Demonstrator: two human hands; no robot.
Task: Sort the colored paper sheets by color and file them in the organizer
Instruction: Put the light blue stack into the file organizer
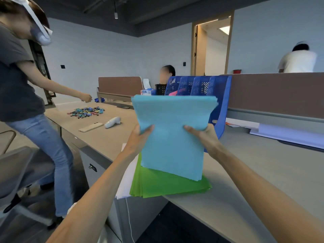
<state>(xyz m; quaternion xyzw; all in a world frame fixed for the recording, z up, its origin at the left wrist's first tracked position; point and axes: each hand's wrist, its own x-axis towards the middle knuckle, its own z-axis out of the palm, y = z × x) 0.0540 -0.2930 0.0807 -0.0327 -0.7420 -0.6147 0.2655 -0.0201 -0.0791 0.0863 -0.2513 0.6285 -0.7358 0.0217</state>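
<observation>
**Paper going up for filing: blue paper (173, 130) in both hands, organizer (198, 85) behind**

From the left, the left hand (140, 137) pinches the side edge of the blue paper, thumb across the front and fingers hidden behind. The sheets stand nearly upright above the green paper (166, 185), which lies flat on the surface (263, 163). I cannot tell whether their lower edge touches it. The right hand (205, 135) pinches the opposite edge the same way.

I'd judge the bundle light, thin and floppy, with loose sheets likely to fan or slip. Holding both side edges midway up looks sensible. A pink sheet (173, 93) shows in one organizer slot. I can read no label or writing anywhere.
</observation>
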